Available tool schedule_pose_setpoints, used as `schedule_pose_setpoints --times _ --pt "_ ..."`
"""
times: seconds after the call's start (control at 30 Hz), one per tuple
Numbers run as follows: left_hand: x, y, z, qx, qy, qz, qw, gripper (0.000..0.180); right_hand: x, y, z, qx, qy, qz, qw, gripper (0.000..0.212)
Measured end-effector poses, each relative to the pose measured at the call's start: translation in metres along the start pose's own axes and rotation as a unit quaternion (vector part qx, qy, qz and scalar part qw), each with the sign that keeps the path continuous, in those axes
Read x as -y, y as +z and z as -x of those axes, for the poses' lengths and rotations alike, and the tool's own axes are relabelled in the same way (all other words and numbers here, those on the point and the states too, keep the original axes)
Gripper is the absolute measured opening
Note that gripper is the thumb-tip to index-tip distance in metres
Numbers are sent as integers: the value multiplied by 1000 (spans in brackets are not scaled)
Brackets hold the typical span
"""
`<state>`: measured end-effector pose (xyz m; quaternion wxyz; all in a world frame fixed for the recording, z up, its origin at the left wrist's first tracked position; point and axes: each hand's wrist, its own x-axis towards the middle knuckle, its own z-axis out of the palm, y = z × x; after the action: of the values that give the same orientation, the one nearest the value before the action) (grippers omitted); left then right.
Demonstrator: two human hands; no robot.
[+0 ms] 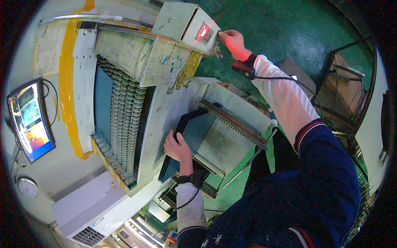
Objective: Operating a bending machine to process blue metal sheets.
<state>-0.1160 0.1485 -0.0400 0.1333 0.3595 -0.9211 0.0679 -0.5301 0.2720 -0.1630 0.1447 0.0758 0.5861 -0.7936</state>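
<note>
My right hand (234, 43) reaches to the side edge of a grey control box (171, 20) with a lit red display (204, 32). Its thumb and finger are pressed together there; whatever is between them is too small or hidden to tell. My left hand (178, 148), fingers extended and thumb apart, rests by the dark flat panels (166, 168) standing in a toothed rack (235, 124). I cannot tell whether it touches them. Left of that, a machine opening holds rows of pale disc rollers (126, 111), with a blue-grey sheet (103, 97) beside them.
A lit monitor (31, 120) and a round gauge (28, 187) are on the left wall. A pale purple-grey unit (89, 198) stands at the lower left. At the right is a metal-framed cart (345, 87) with brown board on the green floor (273, 29).
</note>
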Motion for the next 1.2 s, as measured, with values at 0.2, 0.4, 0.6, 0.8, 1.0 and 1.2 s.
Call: schedule_pose_setpoints --times 0.2,0.4,0.6,0.8,1.0,1.2 --pt "-3 -2 0 -1 -5 2 1000 41 -1 -1 -1 7 1 0 1000 29" --pt "-2 -1 1 -2 -6 -13 1000 41 -3 -2 -1 -6 -11 -5 1000 31" --pt "-3 -1 -1 -1 -4 -8 1000 41 -4 -4 -4 -7 -11 -7 1000 29" --pt "-3 -2 0 -1 -6 -9 1000 39 -2 -2 -2 -7 -2 -7 1000 28" --pt "-3 -1 0 -5 -1 -9 1000 39 -2 -3 -3 -8 -5 -3 1000 28" --pt "-2 -1 1 -4 -1 -10 1000 39 -4 -4 -1 -5 -17 -1 1000 29"
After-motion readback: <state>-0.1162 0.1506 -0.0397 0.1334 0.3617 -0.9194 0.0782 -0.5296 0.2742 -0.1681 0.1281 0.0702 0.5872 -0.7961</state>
